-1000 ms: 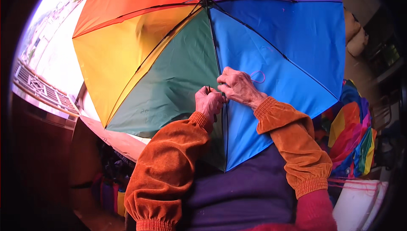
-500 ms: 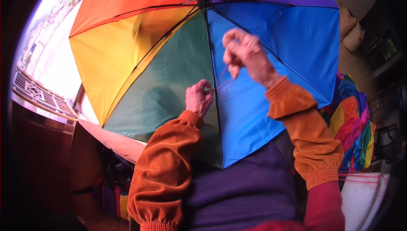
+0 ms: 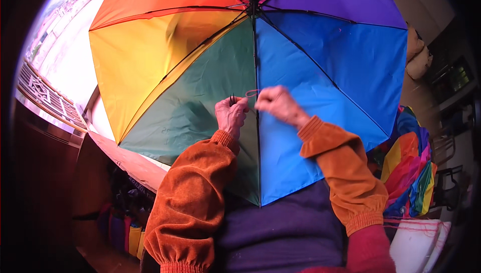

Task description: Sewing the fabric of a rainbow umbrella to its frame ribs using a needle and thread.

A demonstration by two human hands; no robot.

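Note:
An open rainbow umbrella (image 3: pixel 200 72) fills the upper view, seen from its inside, with black ribs meeting at a hub near the top. My left hand (image 3: pixel 231 115) pinches the fabric at the rib between the green and blue panels. A small dark needle-like tip sticks up from its fingers. My right hand (image 3: pixel 278 103) sits just to the right of it, fingers closed on a thin reddish thread (image 3: pixel 251 93) that loops between both hands. Both forearms wear orange sleeve covers.
A second folded rainbow canopy (image 3: pixel 408 172) lies at the right. A white container (image 3: pixel 418 245) with red thread sits at the lower right. Coloured bottles (image 3: pixel 125 228) stand at the lower left under a wooden ledge (image 3: pixel 130 160). A bright window (image 3: pixel 65 57) is at left.
My right hand had lifted up and away along the blue panel half a second ago. It has now come back down beside my left hand at the rib.

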